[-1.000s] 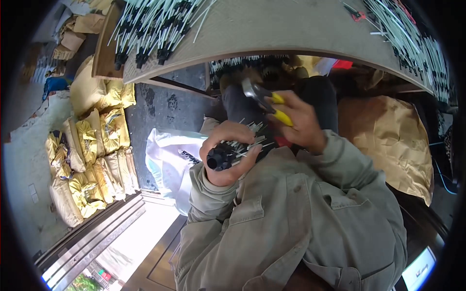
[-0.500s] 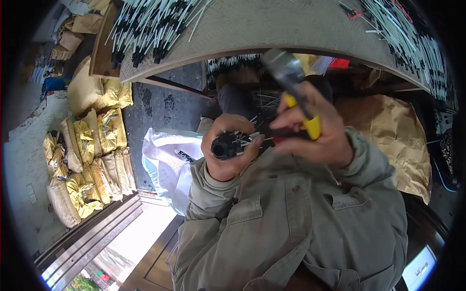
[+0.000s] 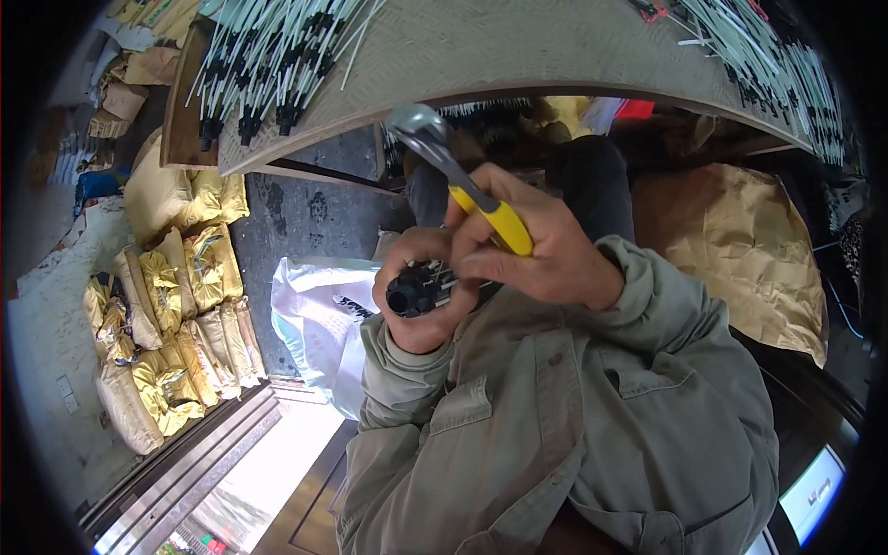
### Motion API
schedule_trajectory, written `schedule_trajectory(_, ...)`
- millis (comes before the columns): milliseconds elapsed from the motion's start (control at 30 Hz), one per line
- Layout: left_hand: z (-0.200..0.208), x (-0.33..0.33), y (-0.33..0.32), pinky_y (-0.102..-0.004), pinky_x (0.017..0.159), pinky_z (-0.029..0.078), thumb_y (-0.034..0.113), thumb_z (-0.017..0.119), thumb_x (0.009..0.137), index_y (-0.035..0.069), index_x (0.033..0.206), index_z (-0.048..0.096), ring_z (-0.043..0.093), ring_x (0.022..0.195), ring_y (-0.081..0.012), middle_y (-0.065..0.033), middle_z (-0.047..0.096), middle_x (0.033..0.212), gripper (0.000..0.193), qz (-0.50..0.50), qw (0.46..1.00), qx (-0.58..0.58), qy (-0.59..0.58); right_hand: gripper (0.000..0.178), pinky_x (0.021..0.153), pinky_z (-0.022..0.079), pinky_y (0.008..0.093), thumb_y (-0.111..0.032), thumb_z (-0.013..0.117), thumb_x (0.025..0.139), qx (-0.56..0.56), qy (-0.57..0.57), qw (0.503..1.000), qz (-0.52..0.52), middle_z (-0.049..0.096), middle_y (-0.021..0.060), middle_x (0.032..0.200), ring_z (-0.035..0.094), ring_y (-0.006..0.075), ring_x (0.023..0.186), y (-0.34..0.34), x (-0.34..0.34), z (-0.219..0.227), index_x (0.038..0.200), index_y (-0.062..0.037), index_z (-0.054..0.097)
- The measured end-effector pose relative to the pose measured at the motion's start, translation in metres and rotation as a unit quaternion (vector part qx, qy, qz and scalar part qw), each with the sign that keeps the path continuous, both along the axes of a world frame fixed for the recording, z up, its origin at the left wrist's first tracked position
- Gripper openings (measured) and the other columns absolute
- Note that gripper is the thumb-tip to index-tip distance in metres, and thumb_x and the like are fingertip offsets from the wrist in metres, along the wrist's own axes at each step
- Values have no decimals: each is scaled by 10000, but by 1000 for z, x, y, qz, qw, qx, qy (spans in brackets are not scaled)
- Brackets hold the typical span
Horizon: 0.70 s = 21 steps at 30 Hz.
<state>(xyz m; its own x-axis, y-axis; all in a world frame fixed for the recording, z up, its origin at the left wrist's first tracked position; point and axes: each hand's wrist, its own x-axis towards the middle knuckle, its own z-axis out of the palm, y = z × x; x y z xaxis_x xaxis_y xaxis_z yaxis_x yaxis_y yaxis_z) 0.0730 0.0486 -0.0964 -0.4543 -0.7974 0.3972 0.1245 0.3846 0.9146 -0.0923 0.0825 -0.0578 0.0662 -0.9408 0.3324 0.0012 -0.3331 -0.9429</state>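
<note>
My left hand (image 3: 421, 331) is wrapped round a black round plastic piece (image 3: 418, 289) with a hollow end and short pale rods sticking out around it. In my right hand (image 3: 564, 254) is a hammer (image 3: 507, 228) with a yellow and dark handle, its metal head raised up and to the left, clear of the piece. My right fingertips reach close to the rods beside my left thumb. Whether they also pinch a rod, I cannot tell.
A patterned table (image 3: 490, 55) curves across the top, bearing bundles of pale rods with black parts (image 3: 268, 69) at left and more rods (image 3: 758, 74) at right. Red-handled scissors (image 3: 650, 12) lie there. Yellow-brown sacks (image 3: 166, 319), a white plastic bag (image 3: 314, 301) and brown paper (image 3: 731, 254) surround me.
My right hand has moved left with the hammer, bringing its fingers close to the rods, and the hammer head has swung left. My left hand still grips the black piece.
</note>
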Motion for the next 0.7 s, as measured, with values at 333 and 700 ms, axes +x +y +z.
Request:
schedule_trajectory(333,0,0,-3,-259,620,431,-42,706,622,4,783,561,558,677,-145,-75,574,735,221,98,989,111,-27,230,840,376,377,-29,650,730,-175,426,876,-145,524,119,1040,536,256,925,14,-38,15,958,-24,624)
schedule_trajectory(700,16,1,-17,-234,611,437,-71,672,643,5,780,532,564,678,-110,-69,591,757,210,-23,998,61,-20,295,1036,229,456,-310,714,739,-432,621,553,-350,426,-100,1139,455,66,1079,-26,-47,4,1012,-244,620)
